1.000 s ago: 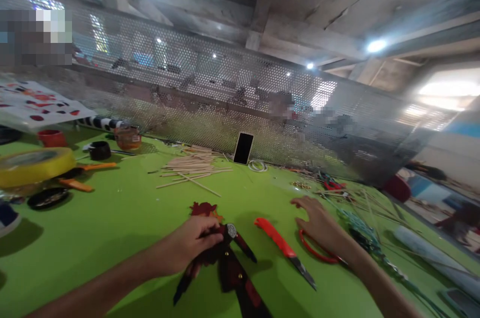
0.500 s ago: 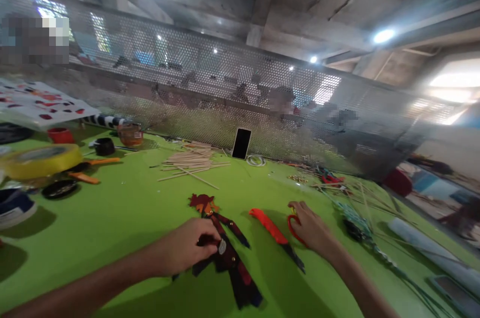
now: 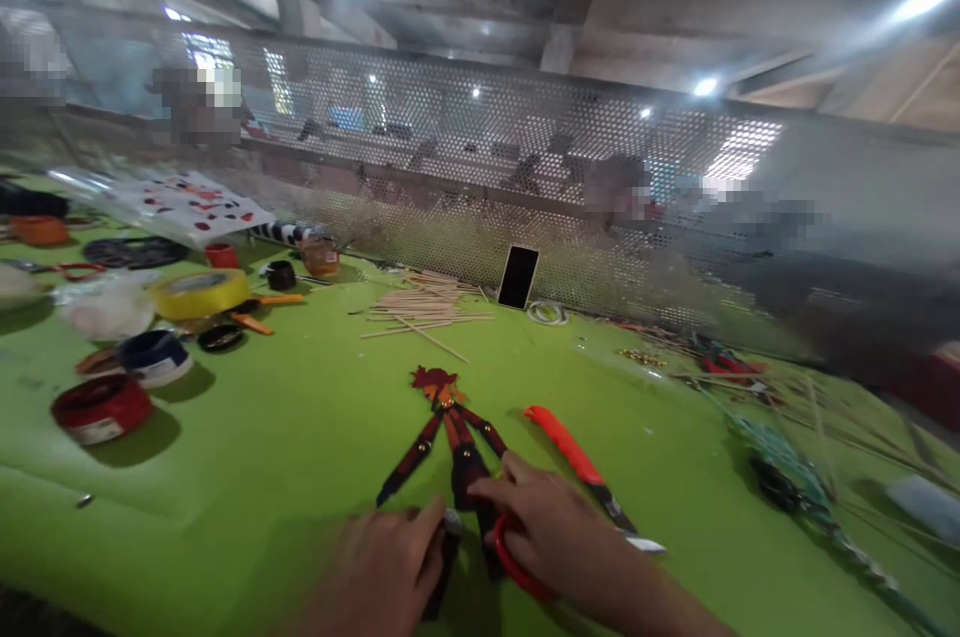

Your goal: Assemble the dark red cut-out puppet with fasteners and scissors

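A flat jointed figure in dark red, black and orange lies on the green table, its limbs joined by small brass-coloured fasteners. My left hand is closed at its lower legs, thumb and finger pinching there beside a small silvery round piece. My right hand is closed round a pair of red-handled scissors, its fingertips touching the figure's other leg. The scissors' blades are hidden. Just beyond my right hand lies a red-handled knife with its blade pointing right.
Thin wooden sticks are heaped ahead, beside a dark upright phone-like panel. Yellow tape, a red roll and a blue roll stand left. A green braided cord lies right. A perforated screen closes the back.
My right hand has moved left with the red-handled scissors, from beside the knife to the figure's legs. My left hand has come lower, off the figure's middle. The view has turned left.
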Motion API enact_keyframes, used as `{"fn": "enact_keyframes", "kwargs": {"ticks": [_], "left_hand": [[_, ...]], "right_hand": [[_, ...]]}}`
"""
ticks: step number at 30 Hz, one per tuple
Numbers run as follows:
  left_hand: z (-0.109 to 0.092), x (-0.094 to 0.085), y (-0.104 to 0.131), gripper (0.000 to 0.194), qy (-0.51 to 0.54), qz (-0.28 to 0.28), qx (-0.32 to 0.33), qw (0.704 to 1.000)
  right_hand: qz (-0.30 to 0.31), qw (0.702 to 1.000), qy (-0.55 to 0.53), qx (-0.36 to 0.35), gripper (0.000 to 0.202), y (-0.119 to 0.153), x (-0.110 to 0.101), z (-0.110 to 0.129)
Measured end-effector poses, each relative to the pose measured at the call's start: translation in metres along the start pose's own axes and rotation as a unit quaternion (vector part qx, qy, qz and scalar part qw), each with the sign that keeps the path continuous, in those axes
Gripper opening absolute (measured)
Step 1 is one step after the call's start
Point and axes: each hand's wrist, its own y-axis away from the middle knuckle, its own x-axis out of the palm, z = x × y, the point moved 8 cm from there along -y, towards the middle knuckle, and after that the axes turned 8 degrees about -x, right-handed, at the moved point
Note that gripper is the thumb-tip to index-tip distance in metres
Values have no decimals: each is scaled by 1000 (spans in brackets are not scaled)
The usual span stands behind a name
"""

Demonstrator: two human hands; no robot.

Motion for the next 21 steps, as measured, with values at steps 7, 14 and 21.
{"fn": "enact_keyframes", "kwargs": {"ticks": [7,14,21], "left_hand": [[-13,17,12,27,-66,-186,10,980],[-15,0,30,26,-91,-299,107,944],[-31,-11,35,36,-55,-315,180,930]], "right_hand": [[20,999,-8,40,54,2,12,-8],[6,999,-16,43,54,3,15,-9],[13,999,-25,47,62,1,14,-6]]}}
